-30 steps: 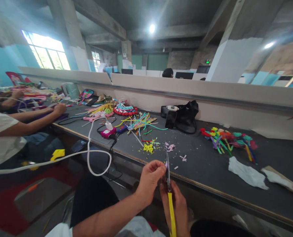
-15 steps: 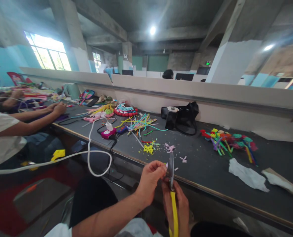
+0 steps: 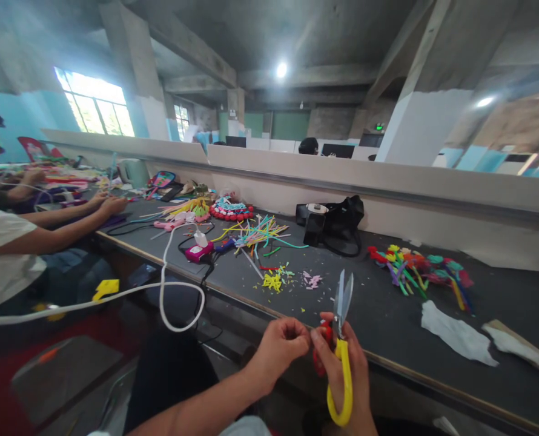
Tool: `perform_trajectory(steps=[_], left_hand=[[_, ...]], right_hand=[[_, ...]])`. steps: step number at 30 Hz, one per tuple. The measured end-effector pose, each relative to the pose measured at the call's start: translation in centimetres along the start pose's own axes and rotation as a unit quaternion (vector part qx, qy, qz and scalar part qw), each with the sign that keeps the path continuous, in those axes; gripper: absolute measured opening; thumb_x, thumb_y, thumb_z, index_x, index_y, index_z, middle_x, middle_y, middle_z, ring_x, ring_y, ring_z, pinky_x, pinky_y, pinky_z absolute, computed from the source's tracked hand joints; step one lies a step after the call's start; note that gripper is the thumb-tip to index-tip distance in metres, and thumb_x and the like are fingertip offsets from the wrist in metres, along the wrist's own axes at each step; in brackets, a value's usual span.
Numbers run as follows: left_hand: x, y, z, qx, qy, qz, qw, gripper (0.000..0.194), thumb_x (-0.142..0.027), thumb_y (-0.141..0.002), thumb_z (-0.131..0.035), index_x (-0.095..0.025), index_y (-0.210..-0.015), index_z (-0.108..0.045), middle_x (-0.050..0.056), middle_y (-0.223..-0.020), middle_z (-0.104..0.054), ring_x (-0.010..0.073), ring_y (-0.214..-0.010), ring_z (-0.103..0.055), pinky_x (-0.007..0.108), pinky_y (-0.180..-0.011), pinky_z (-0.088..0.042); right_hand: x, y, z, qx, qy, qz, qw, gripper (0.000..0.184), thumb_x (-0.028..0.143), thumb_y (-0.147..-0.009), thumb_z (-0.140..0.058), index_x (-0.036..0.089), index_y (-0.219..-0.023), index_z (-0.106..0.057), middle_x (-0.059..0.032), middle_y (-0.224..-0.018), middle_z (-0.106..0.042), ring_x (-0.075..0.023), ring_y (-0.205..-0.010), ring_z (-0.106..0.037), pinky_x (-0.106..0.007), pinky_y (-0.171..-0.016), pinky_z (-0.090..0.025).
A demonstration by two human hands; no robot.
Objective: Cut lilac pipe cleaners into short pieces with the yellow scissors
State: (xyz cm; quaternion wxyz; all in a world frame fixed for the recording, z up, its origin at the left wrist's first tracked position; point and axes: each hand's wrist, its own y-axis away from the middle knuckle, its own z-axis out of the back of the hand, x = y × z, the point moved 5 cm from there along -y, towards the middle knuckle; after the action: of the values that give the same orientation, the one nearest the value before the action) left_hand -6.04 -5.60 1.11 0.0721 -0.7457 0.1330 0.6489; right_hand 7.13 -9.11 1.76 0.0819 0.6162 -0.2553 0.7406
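Observation:
My right hand [image 3: 353, 375] is closed around scissors [image 3: 344, 303]. They have a yellow loop handle, with a red part showing behind my fingers. The blades point up and away over the table edge, slightly apart. Close beside it on the left, my left hand [image 3: 282, 346] has thumb and fingers pinched together. Whatever lies in that pinch is hidden. Beyond my hands, small lilac cut pieces [image 3: 312, 279] and a heap of yellow cut bits [image 3: 273, 281] lie on the dark table [image 3: 387, 327].
Behind the bits lies a pile of coloured strips [image 3: 263, 233]. A black bag [image 3: 344, 224] rests by the partition. Colourful fuzzy stems [image 3: 415, 266] and white paper [image 3: 458, 333] lie to the right. A white cable [image 3: 163, 297] loops off the table at left, near a co-worker's hands [image 3: 108, 203].
My right hand has moved right and turned the scissors, so their parted blades show. My left hand has dropped slightly. The lilac piece at its fingertips no longer shows.

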Motion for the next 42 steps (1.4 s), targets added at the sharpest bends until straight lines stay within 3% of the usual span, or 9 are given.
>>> perform_trajectory(steps=[3, 6, 13, 17, 20, 29, 33, 39, 42], left_hand=[[0.5, -0.7, 0.5, 0.021, -0.053, -0.011, 0.998, 0.013, -0.025, -0.066, -0.062, -0.014, -0.062, -0.058, -0.003, -0.057, -0.052, 0.0093, -0.055, -0.041, 0.022, -0.055, -0.032], [0.3, -2.3, 2.2, 0.017, -0.165, -0.046, 0.985, 0.011, -0.023, -0.066, -0.057, -0.014, -0.065, -0.062, -0.002, -0.057, -0.056, 0.0102, -0.054, -0.044, 0.021, -0.053, -0.034], [-1.7, -10.6, 10.5, -0.123, -0.323, -0.118, 0.931, 0.013, -0.024, -0.066, -0.057, -0.016, -0.064, -0.066, 0.0, -0.061, -0.061, 0.0137, -0.061, -0.05, 0.024, -0.061, -0.037], [-1.8, -14.4, 12.3, -0.148, -0.372, -0.117, 0.909, 0.017, -0.026, -0.069, -0.056, -0.015, -0.07, -0.069, 0.001, -0.063, -0.063, 0.0141, -0.061, -0.053, 0.024, -0.059, -0.037], [-1.5, -15.8, 10.9, -0.14, -0.415, -0.116, 0.892, 0.02, -0.028, -0.073, -0.056, -0.015, -0.074, -0.07, 0.001, -0.064, -0.065, 0.0145, -0.062, -0.055, 0.024, -0.059, -0.038], [0.5, -19.4, 2.4, -0.065, -0.556, -0.121, 0.82, 0.018, -0.027, -0.085, -0.059, -0.015, -0.096, -0.067, 0.008, -0.098, -0.067, 0.0216, -0.093, -0.061, 0.041, -0.088, -0.046], [0.9, -20.2, 1.2, -0.036, -0.599, -0.126, 0.79, 0.036, -0.034, -0.09, -0.055, -0.016, -0.121, -0.053, 0.01, -0.122, -0.056, 0.0215, -0.102, -0.059, 0.043, -0.084, -0.053], [-0.3, -19.0, 0.0, -0.003, -0.628, -0.176, 0.758, 0.023, -0.023, -0.091, -0.046, -0.015, -0.096, -0.067, 0.011, -0.1, -0.066, 0.024, -0.1, -0.06, 0.048, -0.093, -0.039], [-0.7, -16.8, -1.2, 0.019, -0.624, -0.207, 0.753, 0.024, -0.021, -0.088, -0.045, -0.02, -0.097, -0.067, 0.009, -0.104, -0.066, 0.0221, -0.103, -0.058, 0.043, -0.095, -0.034]], right_hand=[[-0.9, -0.2, -0.8, 0.045, -0.048, -0.047, 0.997, 0.047, 0.043, -0.075, -0.069, 0.018, -0.112, -0.057, 0.0052, -0.066, -0.059, -0.0083, -0.043, -0.051, -0.019, -0.041, -0.044], [-2.1, -1.3, -0.4, 0.022, -0.124, -0.066, 0.99, 0.049, 0.044, -0.076, -0.069, 0.019, -0.115, -0.052, 0.0077, -0.064, -0.055, -0.0071, -0.041, -0.048, -0.018, -0.039, -0.041], [-6.0, -6.1, 3.6, -0.077, -0.176, -0.056, 0.98, 0.045, 0.035, -0.069, -0.076, 0.02, -0.107, -0.058, 0.0094, -0.054, -0.053, -0.0078, -0.038, -0.047, -0.017, -0.035, -0.039], [-7.9, -7.9, 4.6, -0.105, -0.23, -0.061, 0.965, 0.043, 0.039, -0.068, -0.072, 0.021, -0.104, -0.056, 0.01, -0.055, -0.05, -0.0077, -0.041, -0.047, -0.017, -0.037, -0.04], [-8.9, -8.5, 4.9, -0.134, -0.258, -0.06, 0.955, 0.041, 0.035, -0.068, -0.072, 0.022, -0.102, -0.054, 0.0106, -0.055, -0.049, -0.0065, -0.043, -0.047, -0.016, -0.039, -0.041], [-10.3, -8.7, 5.2, -0.138, -0.281, -0.06, 0.948, 0.045, 0.031, -0.066, -0.073, 0.021, -0.104, -0.053, 0.0096, -0.055, -0.052, -0.0075, -0.044, -0.047, -0.018, -0.04, -0.043], [-10.1, -8.7, 5.1, -0.134, -0.288, -0.053, 0.947, 0.046, 0.029, -0.066, -0.074, 0.021, -0.106, -0.053, 0.0092, -0.055, -0.053, -0.0079, -0.044, -0.047, -0.018, -0.039, -0.043], [-10.2, -8.8, 5.1, -0.137, -0.285, -0.048, 0.948, 0.044, 0.033, -0.068, -0.072, 0.02, -0.106, -0.053, 0.0101, -0.056, -0.052, -0.0068, -0.042, -0.048, -0.017, -0.039, -0.043], [-10.4, -8.8, 5.2, -0.14, -0.278, -0.048, 0.949, 0.045, 0.034, -0.069, -0.072, 0.02, -0.107, -0.052, 0.0102, -0.056, -0.052, -0.0069, -0.042, -0.048, -0.018, -0.039, -0.043]])
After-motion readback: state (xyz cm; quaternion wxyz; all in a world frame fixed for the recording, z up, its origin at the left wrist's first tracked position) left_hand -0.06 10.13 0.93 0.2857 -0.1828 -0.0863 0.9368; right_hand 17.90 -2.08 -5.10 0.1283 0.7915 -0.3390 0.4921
